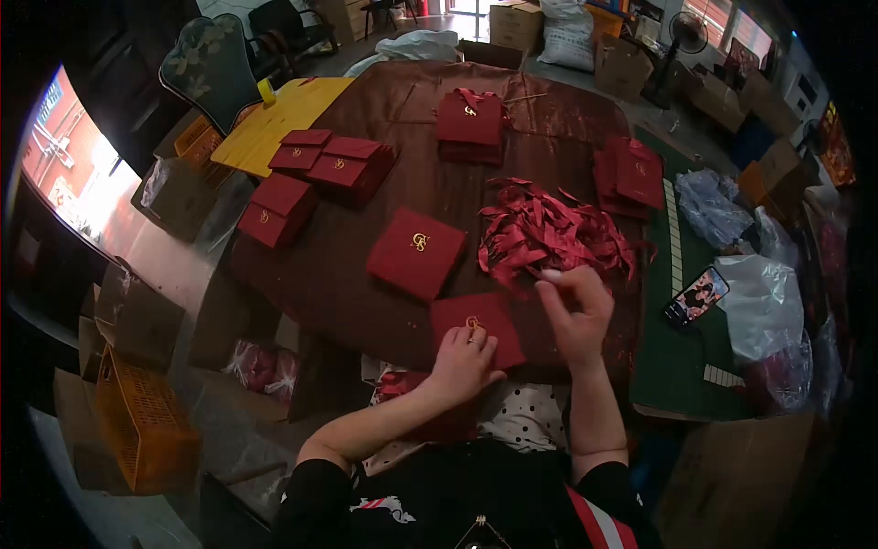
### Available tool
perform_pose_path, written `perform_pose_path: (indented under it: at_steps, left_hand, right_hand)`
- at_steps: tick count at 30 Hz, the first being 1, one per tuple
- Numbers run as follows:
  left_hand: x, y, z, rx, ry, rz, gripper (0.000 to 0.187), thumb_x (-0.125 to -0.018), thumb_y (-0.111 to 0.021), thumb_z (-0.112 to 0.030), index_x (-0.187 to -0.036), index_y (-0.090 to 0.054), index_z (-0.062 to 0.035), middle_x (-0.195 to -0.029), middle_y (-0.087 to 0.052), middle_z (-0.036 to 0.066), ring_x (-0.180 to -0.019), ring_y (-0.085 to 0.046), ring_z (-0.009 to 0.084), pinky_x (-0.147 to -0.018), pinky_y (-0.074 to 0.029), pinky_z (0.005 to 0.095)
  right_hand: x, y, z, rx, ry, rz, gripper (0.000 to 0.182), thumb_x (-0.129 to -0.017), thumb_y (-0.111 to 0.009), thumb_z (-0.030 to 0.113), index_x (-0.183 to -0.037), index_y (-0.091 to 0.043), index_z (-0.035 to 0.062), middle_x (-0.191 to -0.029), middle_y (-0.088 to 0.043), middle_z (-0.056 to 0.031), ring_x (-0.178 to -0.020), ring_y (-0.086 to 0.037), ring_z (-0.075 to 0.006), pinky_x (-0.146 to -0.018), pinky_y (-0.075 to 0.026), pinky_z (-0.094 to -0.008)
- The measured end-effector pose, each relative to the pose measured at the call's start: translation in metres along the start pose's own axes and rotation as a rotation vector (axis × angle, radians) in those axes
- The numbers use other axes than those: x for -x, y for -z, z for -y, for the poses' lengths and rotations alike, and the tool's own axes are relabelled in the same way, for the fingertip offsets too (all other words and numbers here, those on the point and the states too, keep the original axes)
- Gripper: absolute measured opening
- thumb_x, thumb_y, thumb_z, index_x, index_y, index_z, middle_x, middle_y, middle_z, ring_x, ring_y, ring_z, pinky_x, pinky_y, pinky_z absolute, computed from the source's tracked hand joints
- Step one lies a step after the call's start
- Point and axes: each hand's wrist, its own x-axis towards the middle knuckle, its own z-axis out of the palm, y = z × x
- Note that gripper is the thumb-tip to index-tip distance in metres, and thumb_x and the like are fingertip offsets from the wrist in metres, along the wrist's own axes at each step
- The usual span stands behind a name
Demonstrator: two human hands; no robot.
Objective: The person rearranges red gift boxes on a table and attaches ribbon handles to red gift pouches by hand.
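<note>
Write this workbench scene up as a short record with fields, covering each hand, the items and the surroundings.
Left hand: resting on a red packet with a gold emblem
Right hand: at the near edge of the red ribbon pile; grip unclear
Surface: brown-covered table
Beyond left hand: another red packet
Far left: stacked red packets
Right side: lit phone on a green surface

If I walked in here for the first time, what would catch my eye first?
Probably the tangled heap of red ribbons on the dark table, right by the person's right hand. Next, the red packet with a gold emblem, lying left of the heap. The lit phone also stands out, on the green surface at the far right.
</note>
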Motion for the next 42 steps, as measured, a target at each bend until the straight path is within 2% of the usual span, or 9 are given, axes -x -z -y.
perform_pose_path:
  at_steps: [3, 6, 8, 12, 17, 18, 21, 27, 42]
  left_hand:
    - [-0.003, -0.022, -0.019, -0.075, -0.004, -0.110, 0.055, -0.079, -0.074, -0.044, -0.112, -0.062, -0.0014, -0.097, -0.061, 0.012, -0.099, -0.057, 0.0304, -0.086, -0.045, 0.0424]
    - [-0.013, -0.017, 0.000, 0.172, 0.116, 0.063, 0.043, -0.082, -0.071, -0.026, -0.115, -0.061, -0.0001, -0.109, -0.060, 0.014, -0.099, -0.056, 0.0328, -0.083, -0.048, 0.0433]
    - [-0.023, -0.004, 0.014, 0.065, 0.135, -0.234, 0.042, -0.084, -0.072, -0.017, -0.121, -0.061, 0.0009, -0.113, -0.058, 0.018, -0.107, -0.055, 0.0356, -0.086, -0.049, 0.0427]
    - [-0.030, -0.012, 0.036, 0.039, 0.293, -0.013, 0.063, -0.081, -0.080, -0.035, -0.128, -0.059, 0.0001, -0.118, -0.057, 0.016, -0.107, -0.055, 0.0341, -0.089, -0.049, 0.0432]
    - [-0.033, -0.010, 0.034, 0.022, 0.337, -0.082, 0.063, -0.075, -0.084, -0.038, -0.123, -0.060, -0.0053, -0.110, -0.057, 0.013, -0.101, -0.056, 0.0323, -0.086, -0.048, 0.0425]
    - [-0.036, -0.006, 0.034, 0.042, 0.376, -0.054, 0.062, -0.073, -0.086, -0.039, -0.119, -0.060, -0.0060, -0.110, -0.057, 0.013, -0.101, -0.056, 0.0323, -0.086, -0.048, 0.0425]
    - [-0.036, -0.010, 0.040, 0.076, 0.384, -0.106, 0.061, -0.070, -0.088, -0.038, -0.112, -0.056, -0.0073, -0.105, -0.058, 0.012, -0.097, -0.059, 0.0317, -0.082, -0.050, 0.0424]
    - [-0.026, -0.016, 0.041, 0.382, 0.523, -0.081, 0.058, -0.070, -0.087, -0.033, -0.114, -0.060, -0.0054, -0.100, -0.065, 0.013, -0.094, -0.065, 0.0349, -0.078, -0.053, 0.0422]
    - [-0.011, -0.026, 0.022, 0.581, 0.372, -0.379, 0.042, -0.084, -0.075, -0.016, -0.121, -0.061, -0.0004, -0.109, -0.064, 0.018, -0.100, -0.064, 0.0398, -0.085, -0.053, 0.0429]
  right_hand:
    - [0.063, -0.031, -0.029, -0.172, -0.458, 0.099, 0.011, -0.088, -0.075, 0.005, -0.096, -0.070, 0.0006, -0.080, -0.066, -0.0043, -0.073, -0.062, -0.0118, -0.065, -0.051, -0.0286]
    - [0.101, -0.043, -0.034, -0.398, -0.748, 0.067, 0.012, -0.094, -0.071, 0.010, -0.099, -0.069, 0.0000, -0.076, -0.059, 0.0030, -0.070, -0.053, -0.0045, -0.062, -0.048, -0.0253]
    - [0.118, -0.043, -0.044, -0.427, -0.918, 0.005, 0.012, -0.095, -0.069, 0.011, -0.100, -0.068, -0.0003, -0.077, -0.057, 0.0038, -0.069, -0.051, -0.0051, -0.062, -0.046, -0.0241]
    - [0.102, -0.009, -0.072, -0.295, -0.610, -0.293, 0.008, -0.098, -0.067, 0.010, -0.101, -0.066, 0.0030, -0.085, -0.059, 0.0042, -0.081, -0.055, -0.0062, -0.078, -0.046, -0.0229]
    - [0.064, 0.057, -0.053, -0.321, -0.224, -0.674, 0.006, -0.101, -0.058, 0.004, -0.105, -0.062, 0.0056, -0.097, -0.059, -0.0043, -0.081, -0.056, -0.0115, -0.078, -0.048, -0.0261]
    - [0.066, 0.065, -0.034, -0.514, -0.210, -0.599, 0.010, -0.096, -0.062, -0.002, -0.102, -0.062, 0.0062, -0.092, -0.056, -0.0061, -0.075, -0.054, -0.0133, -0.070, -0.049, -0.0295]
    - [0.059, 0.053, -0.013, 0.219, 0.131, -0.342, 0.020, -0.083, -0.074, -0.007, -0.097, -0.068, 0.0058, -0.093, -0.057, -0.0063, -0.067, -0.052, -0.0100, -0.054, -0.047, -0.0302]
    - [0.088, -0.023, -0.022, 0.161, -0.173, 0.140, 0.012, -0.083, -0.077, 0.007, -0.094, -0.074, 0.0102, -0.095, -0.073, -0.0056, -0.078, -0.072, -0.0214, -0.064, -0.057, -0.0315]
    - [0.090, -0.055, -0.038, 0.321, -0.060, 0.305, 0.012, -0.082, -0.073, 0.010, -0.090, -0.065, 0.0072, -0.085, -0.064, -0.0074, -0.077, -0.065, -0.0272, -0.064, -0.054, -0.0374]
